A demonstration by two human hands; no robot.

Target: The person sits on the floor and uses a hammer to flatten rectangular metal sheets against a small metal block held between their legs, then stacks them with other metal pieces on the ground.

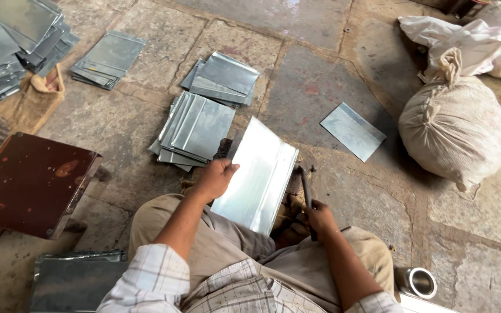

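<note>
While the shiny, bent, silver metal sheet lay tilted on the stone floor by your knees, your left hand gripped its left edge. Your right hand was closed around a dark hammer just beside it. Stacks of flat grey sheets sat behind, and a tied cloth sack stood far right.

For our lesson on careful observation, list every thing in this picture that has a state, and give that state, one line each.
Left hand: gripping the sheet's left edge.
Right hand: closed on the hammer handle.
Metal sheet: flat, with a lengthwise fold.
Hammer: head down beside the sheet.
Sheet stacks: piled loosely.
Single sheet: lying alone.
Sack: tied shut.
Metal cup: on its side.
</note>
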